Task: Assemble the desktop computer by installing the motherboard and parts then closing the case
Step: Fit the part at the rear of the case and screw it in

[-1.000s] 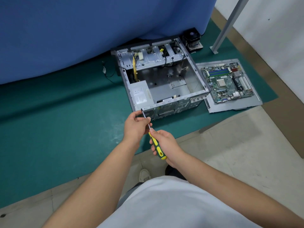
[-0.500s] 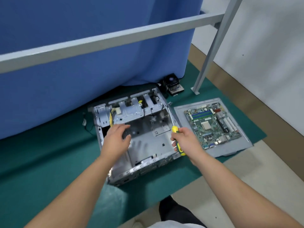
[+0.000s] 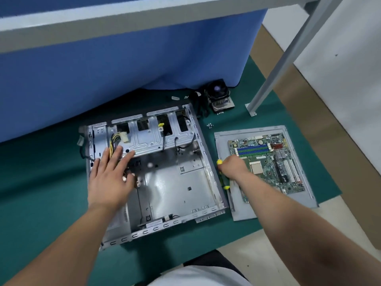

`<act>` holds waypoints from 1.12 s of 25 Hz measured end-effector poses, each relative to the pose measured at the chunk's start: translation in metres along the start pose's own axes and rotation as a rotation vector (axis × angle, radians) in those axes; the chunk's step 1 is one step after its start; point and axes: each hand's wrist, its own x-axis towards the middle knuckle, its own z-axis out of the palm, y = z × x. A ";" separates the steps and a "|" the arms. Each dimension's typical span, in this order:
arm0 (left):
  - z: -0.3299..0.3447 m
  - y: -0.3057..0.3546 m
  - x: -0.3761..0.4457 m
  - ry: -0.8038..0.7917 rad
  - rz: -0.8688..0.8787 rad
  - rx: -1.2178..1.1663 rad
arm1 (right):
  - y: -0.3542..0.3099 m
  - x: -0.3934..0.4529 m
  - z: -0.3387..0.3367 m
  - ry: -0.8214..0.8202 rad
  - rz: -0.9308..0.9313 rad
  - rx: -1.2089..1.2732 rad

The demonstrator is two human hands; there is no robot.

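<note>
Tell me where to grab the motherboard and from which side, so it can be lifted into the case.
Take the motherboard by its bare long edges, one of the hands on each side, coming from above. It lies flat, component side up, on the grey side panel, so the edges are probably the safest hold. The right hand grips the screwdriver and likely must set it down first.

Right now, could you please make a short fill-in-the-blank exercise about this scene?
1. The motherboard lies on a grey ____, outside the case.
2. The right hand grips a ____.
3. The left hand reaches into the case with ____ fingers.
4. The cooler stands on the ____ mat.

Missing: panel; screwdriver; straight; green
</note>
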 end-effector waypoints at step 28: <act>-0.047 -0.013 0.063 -0.004 -0.240 -0.451 | -0.042 -0.070 0.038 0.217 -0.380 -0.063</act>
